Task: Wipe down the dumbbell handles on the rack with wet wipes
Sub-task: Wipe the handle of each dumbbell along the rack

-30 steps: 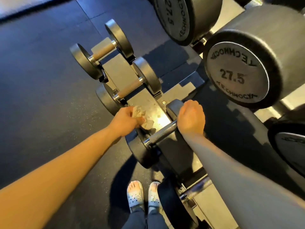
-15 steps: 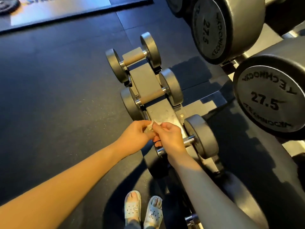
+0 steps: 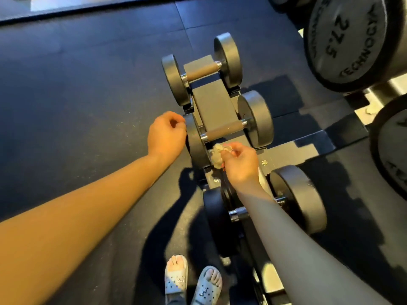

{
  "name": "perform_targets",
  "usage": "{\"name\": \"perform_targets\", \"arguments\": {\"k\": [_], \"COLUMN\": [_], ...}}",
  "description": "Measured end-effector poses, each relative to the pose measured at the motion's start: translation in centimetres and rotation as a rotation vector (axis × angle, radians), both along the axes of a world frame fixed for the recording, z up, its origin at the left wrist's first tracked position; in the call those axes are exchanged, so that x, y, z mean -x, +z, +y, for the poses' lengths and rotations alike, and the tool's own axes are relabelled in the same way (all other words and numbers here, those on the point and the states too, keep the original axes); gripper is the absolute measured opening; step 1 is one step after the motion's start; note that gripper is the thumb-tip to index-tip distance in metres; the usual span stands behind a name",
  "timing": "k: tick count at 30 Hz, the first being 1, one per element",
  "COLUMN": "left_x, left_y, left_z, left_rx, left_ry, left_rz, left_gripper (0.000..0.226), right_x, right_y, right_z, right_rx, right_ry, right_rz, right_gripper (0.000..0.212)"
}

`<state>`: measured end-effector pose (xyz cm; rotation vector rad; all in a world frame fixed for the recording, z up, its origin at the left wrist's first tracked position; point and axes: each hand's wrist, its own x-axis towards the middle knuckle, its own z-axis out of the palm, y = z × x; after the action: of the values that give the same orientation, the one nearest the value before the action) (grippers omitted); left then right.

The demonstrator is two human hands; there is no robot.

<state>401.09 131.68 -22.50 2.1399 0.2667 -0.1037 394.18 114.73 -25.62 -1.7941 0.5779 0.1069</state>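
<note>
Right hand (image 3: 240,166) pinches crumpled wipe (image 3: 217,154) just near of middle handle (image 3: 222,130), apparently ready to wipe; left hand (image 3: 166,135) loosely curled, empty.

You will read "27.5" and the brand lettering "TECHNOGY", cut off at the edge, on the large dumbbell end cap (image 3: 343,38). The neighbouring end cap (image 3: 392,150) shows only illegible fragments.
</note>
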Motion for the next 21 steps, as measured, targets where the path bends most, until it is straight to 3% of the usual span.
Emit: {"name": "perform_targets", "arguments": {"k": [3,8,11,15,19,21], "left_x": [-2.5,-4.2,-4.2,-4.1,-3.7,-3.7], "left_y": [-1.7,-5.1,-6.4,-6.2,-6.4,-6.5], "left_z": [-0.8,-3.9,-4.8,-5.0,-5.0,-5.2], "left_rx": [-0.056,0.128,0.051,-0.01,0.026,0.036], "left_ry": [0.067,0.312,0.389,0.385,0.42,0.421], "left_rz": [0.005,0.206,0.206,0.193,0.213,0.173], "left_gripper": [0.02,0.039,0.039,0.035,0.034,0.035], "right_x": [-1.3,-4.4,-7.4,-11.1,-13.2,-14.7], "right_y": [-0.5,-1.2,-1.4,-0.9,0.7,1.3], "right_z": [-0.2,-0.2,-0.2,0.7,1.1,1.4], "right_rx": [0.235,0.567,0.776,1.051,0.93,0.777], "right_ry": [0.172,0.369,0.616,1.034,1.156,1.15], "right_rz": [-0.098,-0.303,-0.326,-0.069,0.189,0.345], "right_gripper": [0.017,0.021,0.02,0.016,0.024,0.026]}}
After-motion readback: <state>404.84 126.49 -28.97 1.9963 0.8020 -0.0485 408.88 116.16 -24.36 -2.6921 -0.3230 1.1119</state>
